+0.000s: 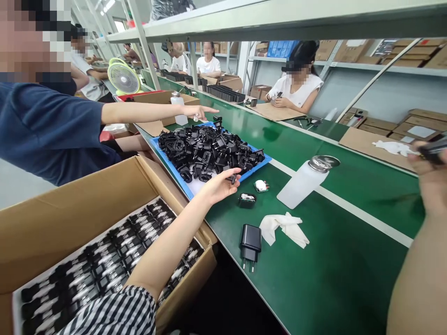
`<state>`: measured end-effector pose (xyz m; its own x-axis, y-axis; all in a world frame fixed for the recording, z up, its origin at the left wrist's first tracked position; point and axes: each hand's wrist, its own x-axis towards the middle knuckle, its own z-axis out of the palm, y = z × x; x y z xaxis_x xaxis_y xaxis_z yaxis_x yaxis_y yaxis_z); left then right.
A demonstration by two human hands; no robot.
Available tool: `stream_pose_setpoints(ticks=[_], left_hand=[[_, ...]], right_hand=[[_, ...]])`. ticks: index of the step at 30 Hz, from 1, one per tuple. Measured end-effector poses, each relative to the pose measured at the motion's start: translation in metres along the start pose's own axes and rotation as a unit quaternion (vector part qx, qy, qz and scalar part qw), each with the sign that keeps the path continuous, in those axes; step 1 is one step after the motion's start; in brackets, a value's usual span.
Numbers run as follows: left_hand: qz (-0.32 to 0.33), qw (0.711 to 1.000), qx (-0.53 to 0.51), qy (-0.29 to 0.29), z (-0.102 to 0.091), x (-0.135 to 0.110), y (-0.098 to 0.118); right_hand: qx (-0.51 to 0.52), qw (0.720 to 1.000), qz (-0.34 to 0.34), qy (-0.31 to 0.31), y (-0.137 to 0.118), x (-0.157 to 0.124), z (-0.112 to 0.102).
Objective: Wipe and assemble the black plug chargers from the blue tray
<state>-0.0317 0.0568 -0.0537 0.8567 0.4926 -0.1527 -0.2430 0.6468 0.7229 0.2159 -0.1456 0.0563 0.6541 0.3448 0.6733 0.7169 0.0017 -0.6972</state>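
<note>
My left hand [222,185] is closed in a pinch on a small black plastic part [232,177], at the near edge of a blue tray [195,190]. Heaped in that tray are many black plug housings [206,149]. At the right edge of the view, my right hand [431,181] grips a black object [433,152], cut off and too blurred to name. Between my hands lie a small circuit board with a white top [261,186], an open black charger case [247,200], a black charger with two pins [250,239] and crumpled white finger cloths [281,225].
A translucent bottle with a metal cap [302,184] stands on the green bench [335,274]. At lower left sits a carton [70,190] of black parts in rows. A co-worker's hand [200,111] reaches over the tray. A shelf [279,23] spans above; another worker sits opposite.
</note>
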Motion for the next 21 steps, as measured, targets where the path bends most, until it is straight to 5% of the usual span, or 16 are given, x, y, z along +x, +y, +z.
stream_pose_setpoints(ticks=[3, 5, 8, 11, 14, 17, 21], left_hand=[[0.012, 0.996, 0.082, 0.018, 0.003, -0.001, 0.000], [0.055, 0.987, 0.150, 0.012, 0.007, -0.003, 0.002], [0.132, 0.936, 0.326, 0.032, 0.017, -0.008, 0.006], [0.177, 0.850, 0.493, 0.042, 0.029, -0.010, 0.008], [0.194, 0.812, 0.550, 0.029, 0.035, -0.008, 0.000], [0.201, 0.822, 0.531, 0.038, 0.033, -0.003, -0.016], [0.202, 0.841, 0.500, 0.056, 0.024, -0.001, -0.032]], right_hand=[[-0.056, 0.967, 0.020, -0.246, -0.037, -0.038, 0.024], [-0.166, 0.887, 0.018, -0.431, -0.041, -0.065, 0.051], [-0.305, 0.790, -0.005, -0.532, -0.028, -0.098, 0.092], [-0.376, 0.745, -0.010, -0.551, -0.017, -0.111, 0.114], [-0.355, 0.781, -0.042, -0.512, -0.022, -0.109, 0.116], [-0.240, 0.829, -0.060, -0.502, -0.030, -0.104, 0.119], [-0.169, 0.843, -0.063, -0.507, -0.024, -0.108, 0.132]])
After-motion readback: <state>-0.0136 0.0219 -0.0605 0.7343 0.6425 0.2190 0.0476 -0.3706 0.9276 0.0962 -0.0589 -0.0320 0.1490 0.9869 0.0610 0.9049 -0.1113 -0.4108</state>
